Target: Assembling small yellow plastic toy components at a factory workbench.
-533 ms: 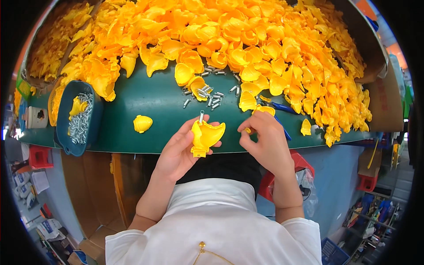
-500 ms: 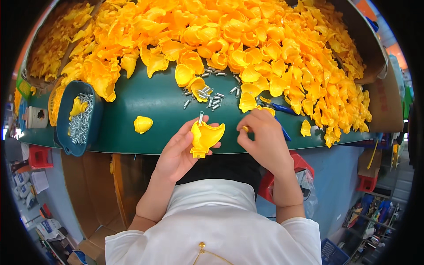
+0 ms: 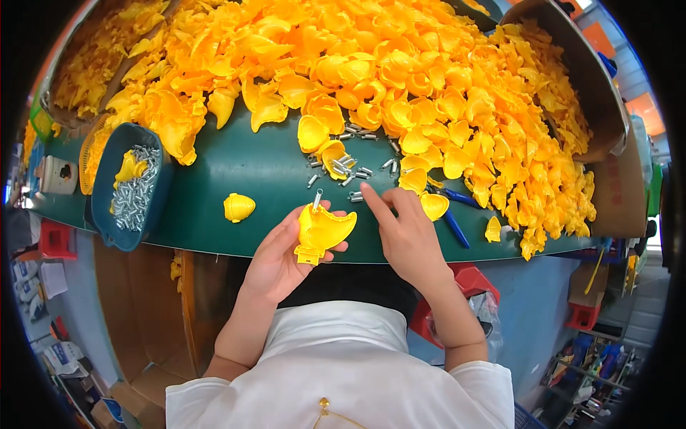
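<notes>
My left hand is closed on a curved yellow plastic shell, its hollow side facing up. A small silver spring with a looped end sticks up from the shell's upper left corner. My right hand reaches over the table with the index finger stretched out. Its fingertip is at a short silver spring, the other fingers partly bent; nothing shows in them. Several loose springs lie just beyond, some in a yellow half shell.
A big heap of yellow shells covers the back of the green table. At left stands a blue basket of springs. One closed yellow piece lies left of my hands. Blue-handled pliers lie at right beside shells.
My right hand has gone from a pinch around a small yellow bit to a stretched index finger at the loose springs. The left hand keeps the shell, slightly lower in the picture.
</notes>
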A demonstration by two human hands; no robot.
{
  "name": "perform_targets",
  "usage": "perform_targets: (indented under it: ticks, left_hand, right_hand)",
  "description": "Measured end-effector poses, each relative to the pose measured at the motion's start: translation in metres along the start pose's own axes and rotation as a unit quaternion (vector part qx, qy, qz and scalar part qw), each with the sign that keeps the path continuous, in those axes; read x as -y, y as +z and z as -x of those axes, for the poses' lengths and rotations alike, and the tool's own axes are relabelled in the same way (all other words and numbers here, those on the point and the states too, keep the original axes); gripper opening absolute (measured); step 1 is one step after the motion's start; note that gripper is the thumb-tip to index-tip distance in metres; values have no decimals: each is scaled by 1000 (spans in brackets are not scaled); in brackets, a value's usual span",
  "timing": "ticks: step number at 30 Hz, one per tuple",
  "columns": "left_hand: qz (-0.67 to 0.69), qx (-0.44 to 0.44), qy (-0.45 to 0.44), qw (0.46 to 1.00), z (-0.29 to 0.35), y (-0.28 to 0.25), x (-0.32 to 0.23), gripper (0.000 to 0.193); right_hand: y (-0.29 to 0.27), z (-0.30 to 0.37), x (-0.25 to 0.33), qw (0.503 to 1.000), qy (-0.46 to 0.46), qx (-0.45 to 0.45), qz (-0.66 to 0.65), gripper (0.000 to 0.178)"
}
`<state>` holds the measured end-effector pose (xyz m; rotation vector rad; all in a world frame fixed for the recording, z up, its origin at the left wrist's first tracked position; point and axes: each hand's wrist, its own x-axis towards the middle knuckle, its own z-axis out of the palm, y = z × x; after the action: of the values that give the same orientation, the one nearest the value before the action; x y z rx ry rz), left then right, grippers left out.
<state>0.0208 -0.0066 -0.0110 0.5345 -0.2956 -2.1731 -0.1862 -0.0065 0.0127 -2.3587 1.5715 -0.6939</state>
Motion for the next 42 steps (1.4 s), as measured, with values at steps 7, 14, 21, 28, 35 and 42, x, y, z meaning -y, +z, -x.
perform_targets:
  ticks: [7, 14, 21, 28, 35, 42]
  left_hand:
    - [-45, 0, -5, 999, -3, 10, 4, 45]
    - [-142, 11, 28, 989, -10, 17, 12, 52]
    - [-114, 30, 3, 993, -15, 20, 19, 43]
    - [-154, 40, 5, 987, -11, 17, 22, 44]
    - [-141, 48, -9, 989, -16, 22, 23, 46]
    - [-185, 47, 26, 981, -15, 23, 23, 46]
  right_hand:
    - [-1, 15, 0, 961, 111, -143, -209, 26]
    - [0, -3, 7, 969, -10, -154, -191, 15]
    - [-10, 0, 8, 974, -43, -182, -132, 17]
    - [-18, 5, 6, 977, -48, -147, -147, 12]
    - [-29, 8, 3, 980, -38, -91, -171, 11]
    - [-20, 10, 7, 982, -67, -152, -95, 12]
